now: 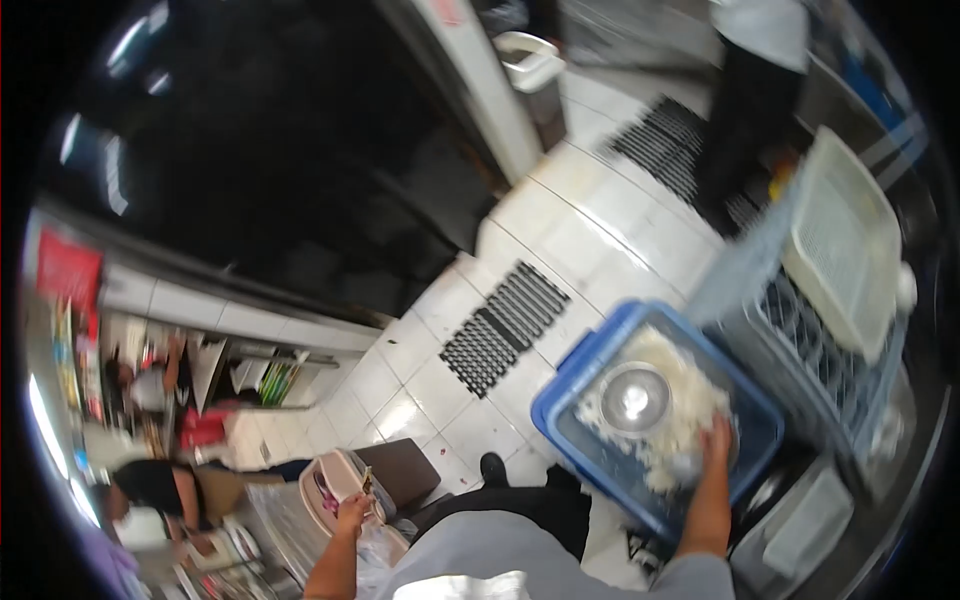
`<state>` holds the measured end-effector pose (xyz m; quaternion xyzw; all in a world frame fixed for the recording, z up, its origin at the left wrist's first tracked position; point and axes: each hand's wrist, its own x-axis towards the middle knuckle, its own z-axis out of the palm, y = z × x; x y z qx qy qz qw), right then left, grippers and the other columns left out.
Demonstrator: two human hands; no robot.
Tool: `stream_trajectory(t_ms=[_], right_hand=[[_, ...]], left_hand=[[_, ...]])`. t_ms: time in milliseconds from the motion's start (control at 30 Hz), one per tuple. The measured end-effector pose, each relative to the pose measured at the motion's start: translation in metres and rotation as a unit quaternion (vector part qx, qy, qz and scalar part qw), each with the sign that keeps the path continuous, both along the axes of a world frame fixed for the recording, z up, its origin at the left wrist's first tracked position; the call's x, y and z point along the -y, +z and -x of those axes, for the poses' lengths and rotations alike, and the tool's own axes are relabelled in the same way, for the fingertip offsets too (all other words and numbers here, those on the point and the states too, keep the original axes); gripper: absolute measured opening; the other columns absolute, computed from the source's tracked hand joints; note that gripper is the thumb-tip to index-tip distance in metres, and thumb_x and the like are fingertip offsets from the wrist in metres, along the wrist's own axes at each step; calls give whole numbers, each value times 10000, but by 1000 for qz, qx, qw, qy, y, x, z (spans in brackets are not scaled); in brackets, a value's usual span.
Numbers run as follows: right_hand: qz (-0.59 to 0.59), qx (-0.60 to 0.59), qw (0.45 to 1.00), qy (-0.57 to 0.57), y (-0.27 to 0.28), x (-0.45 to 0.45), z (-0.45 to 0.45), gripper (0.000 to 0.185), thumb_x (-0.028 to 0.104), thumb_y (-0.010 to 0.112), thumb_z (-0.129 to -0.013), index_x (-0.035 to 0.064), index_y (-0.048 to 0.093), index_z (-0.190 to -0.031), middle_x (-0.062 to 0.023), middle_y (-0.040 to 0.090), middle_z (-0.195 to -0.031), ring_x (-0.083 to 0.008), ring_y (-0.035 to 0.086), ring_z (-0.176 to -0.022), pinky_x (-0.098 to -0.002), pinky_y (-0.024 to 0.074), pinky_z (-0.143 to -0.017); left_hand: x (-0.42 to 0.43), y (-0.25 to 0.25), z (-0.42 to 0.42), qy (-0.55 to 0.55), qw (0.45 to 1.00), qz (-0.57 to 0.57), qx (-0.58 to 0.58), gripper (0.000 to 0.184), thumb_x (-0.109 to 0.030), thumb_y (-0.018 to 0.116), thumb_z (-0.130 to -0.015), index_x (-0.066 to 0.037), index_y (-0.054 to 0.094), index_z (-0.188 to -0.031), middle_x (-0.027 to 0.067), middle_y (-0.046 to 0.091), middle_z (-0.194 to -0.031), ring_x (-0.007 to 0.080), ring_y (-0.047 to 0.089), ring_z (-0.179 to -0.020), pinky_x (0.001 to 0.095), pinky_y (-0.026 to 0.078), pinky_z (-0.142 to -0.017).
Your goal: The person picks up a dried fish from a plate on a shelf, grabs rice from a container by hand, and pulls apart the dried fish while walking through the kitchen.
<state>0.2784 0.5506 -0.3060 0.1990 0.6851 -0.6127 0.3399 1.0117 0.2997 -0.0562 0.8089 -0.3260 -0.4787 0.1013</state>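
A blue plastic tub [560, 412] stands at my right, holding a loose white mass [690, 395] that looks like cooked rice or dough. On the white mass rests a round metal bowl [636, 399]. My right hand [716, 442] reaches into the tub, its fingers curled on a second shiny metal bowl [686, 466] that is blurred and partly covered. My left hand [350, 514] is closed over a beige-rimmed bin [322, 482], around a small brownish thing too blurred to name. Clear plastic [375, 555] hangs beside that hand.
Stacked grey crates [745, 290] with a pale basket [845, 240] stand right of the tub. Black slatted mats [505, 328] lie on the white tile floor [590, 215]. A person in dark trousers [750, 110] stands at the upper right; others work at the left.
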Motion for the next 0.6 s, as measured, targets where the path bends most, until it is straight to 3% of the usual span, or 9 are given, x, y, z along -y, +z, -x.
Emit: stream_trajectory(t_ms=[33, 67, 100, 167, 200, 233, 300, 500, 600], right_hand=[[142, 60, 981, -120, 10, -3, -9, 244, 250, 600, -801, 126, 574, -1009, -29, 583, -869, -156, 562, -694, -263, 500, -629], [268, 82, 953, -112, 10, -11, -10, 220, 227, 591, -798, 127, 576, -994, -27, 592, -864, -156, 567, -708, -254, 497, -626], [302, 91, 945, -87, 29, -14, -14, 322, 198, 562, -789, 69, 573, -1084, -29, 589, -1022, -133, 552, -865, -246, 465, -672], [399, 108, 909, -48, 40, -23, -16, 313, 279, 489, -836, 89, 585, -1066, -15, 623, -939, -156, 584, -739, -257, 483, -583], [375, 93, 917, -99, 89, -1, -32, 331, 323, 450, -857, 108, 578, -1073, -14, 630, -895, -175, 583, -668, -272, 484, -537], [427, 96, 898, -49, 77, -8, -19, 362, 366, 421, -871, 118, 563, -1093, -11, 628, -901, -174, 576, -653, -272, 480, -523], [624, 126, 762, 115, 145, 28, -24, 336, 359, 454, -909, 68, 576, -1024, -56, 623, -915, -160, 592, -743, -257, 501, -589], [592, 188, 767, 159, 172, 123, 3, 202, 264, 563, -847, 73, 619, -883, -125, 603, -912, -211, 582, -757, -382, 492, -679], [535, 264, 758, 263, 207, 224, -72, 247, 272, 512, -876, 59, 608, -956, -113, 616, -888, -221, 584, -771, -377, 496, -707]], left_hand=[[-2, -8, -9, 34, 999, 24, -12, 150, -210, 648, -770, -100, 592, -856, -9, 576, -776, 118, 530, -679, 284, 468, -611], [-3, -17, -14, 23, 999, 13, -28, 143, -213, 657, -764, -105, 591, -831, -13, 574, -762, 116, 527, -661, 283, 468, -611], [-8, -22, -21, 10, 999, 1, -43, 139, -215, 667, -758, -110, 591, -807, -16, 572, -748, 114, 523, -642, 282, 469, -610], [-10, -19, -5, 58, 996, 33, -60, 146, -217, 679, -748, -114, 585, -794, -24, 554, -721, 110, 518, -630, 281, 464, -602], [-15, -15, 0, 76, 994, 37, -64, 155, -219, 691, -739, -118, 580, -781, -32, 537, -695, 105, 512, -619, 280, 459, -594], [-19, -19, -1, 101, 991, 52, -72, 155, -219, 691, -739, -118, 580, -781, -32, 537, -695, 105, 512, -619, 280, 459, -594], [-18, -36, -10, 103, 991, 44, -72, 176, -225, 710, -721, -118, 578, -770, -29, 542, -704, 97, 517, -638, 281, 450, -580], [-18, -93, -47, 129, 978, 93, -131, 189, -239, 706, -719, -99, 605, -796, 6, 558, -707, 103, 537, -664, 304, 453, -558], [-25, -118, -60, 133, 966, 187, -117, 223, -279, 687, -718, -86, 646, -822, 18, 560, -642, 137, 542, -595, 314, 454, -541]])
